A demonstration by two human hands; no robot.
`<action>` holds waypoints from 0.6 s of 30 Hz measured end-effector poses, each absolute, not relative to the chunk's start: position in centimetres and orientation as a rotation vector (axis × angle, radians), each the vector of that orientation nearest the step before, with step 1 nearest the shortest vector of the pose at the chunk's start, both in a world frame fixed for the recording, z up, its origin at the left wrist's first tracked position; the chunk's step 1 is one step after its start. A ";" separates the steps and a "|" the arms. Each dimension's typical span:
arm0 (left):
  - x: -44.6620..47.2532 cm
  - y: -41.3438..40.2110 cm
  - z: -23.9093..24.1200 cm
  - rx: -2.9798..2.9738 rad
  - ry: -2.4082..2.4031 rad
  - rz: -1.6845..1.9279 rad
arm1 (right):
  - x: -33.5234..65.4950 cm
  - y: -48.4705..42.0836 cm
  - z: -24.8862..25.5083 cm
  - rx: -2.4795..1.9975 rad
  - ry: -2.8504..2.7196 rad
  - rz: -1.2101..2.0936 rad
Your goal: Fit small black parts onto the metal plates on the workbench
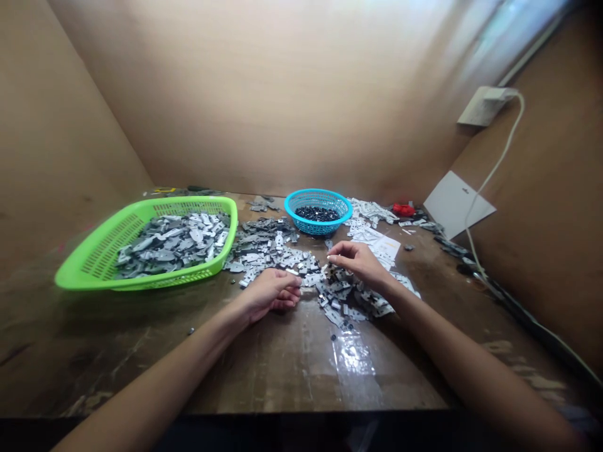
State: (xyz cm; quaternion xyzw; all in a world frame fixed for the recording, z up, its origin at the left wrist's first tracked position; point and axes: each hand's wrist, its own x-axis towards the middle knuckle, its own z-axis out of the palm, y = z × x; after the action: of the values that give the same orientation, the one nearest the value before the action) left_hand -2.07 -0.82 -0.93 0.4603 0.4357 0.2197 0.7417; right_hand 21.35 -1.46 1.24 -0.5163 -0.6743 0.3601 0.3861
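Observation:
My left hand (272, 292) rests on the wooden table (282, 364) with its fingers curled round a small grey metal part. My right hand (358, 260) hovers over a heap of grey metal parts (343, 298), its thumb and fingers pinched together on something small that I cannot make out. A wider spread of the same parts (266, 248) lies just beyond my left hand. Behind the hands stands a small blue basket (319, 201) holding dark little pieces.
A large green basket (94, 260) filled with grey parts sits at the left. White parts and paper (377, 242) lie at the back right, near a red object (403, 209). A white cable (490, 176) runs down the right wall from a socket. Plywood walls enclose the table.

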 end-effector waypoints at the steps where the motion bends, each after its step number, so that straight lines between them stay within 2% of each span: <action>1: -2.1 -0.8 -1.0 1.018 0.954 0.476 | 21.1 -1.7 1.5 -1.296 -1.746 0.900; 12: -1.9 -0.9 -1.4 1.069 0.972 0.454 | 17.6 -4.1 1.4 -1.094 -2.119 0.422; 18: -2.0 -0.9 -1.4 1.076 0.960 0.469 | 17.4 -4.2 0.7 -1.092 -2.199 0.327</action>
State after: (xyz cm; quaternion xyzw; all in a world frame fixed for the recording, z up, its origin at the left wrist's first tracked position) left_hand -2.02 -0.88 -1.43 0.4877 0.4355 0.2128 0.7261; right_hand 17.39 -4.17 0.67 -0.4166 -0.8394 0.1247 0.3261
